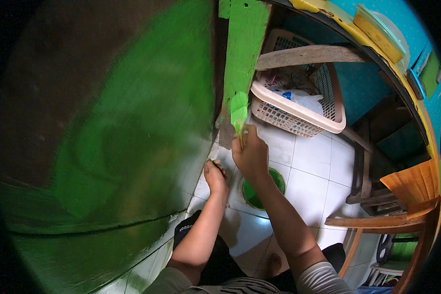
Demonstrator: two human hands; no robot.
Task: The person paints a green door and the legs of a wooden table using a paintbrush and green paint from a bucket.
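Observation:
My right hand point(250, 153) grips a paintbrush point(239, 111) by its handle. Its bristles are coated in green paint and lie against a narrow wooden post point(245, 46). Green covers the post down to the brush, while a bare brownish strip shows at its foot. My left hand point(215, 177) is closed beside the lower edge of a large panel point(147, 112), fingers curled; what they hold, if anything, is hidden. The panel is patchy green with dark brown areas. Partly behind my right forearm, a bucket point(248, 192) with green paint inside stands on the floor.
Right of the post, a pale plastic basket point(299, 115) holds plastic bags, under a curved wooden bar point(313, 55). A yellow-edged wooden frame point(428, 137) curves along the right. White tiles point(306, 191) cover the floor. My knees are at the lower edge.

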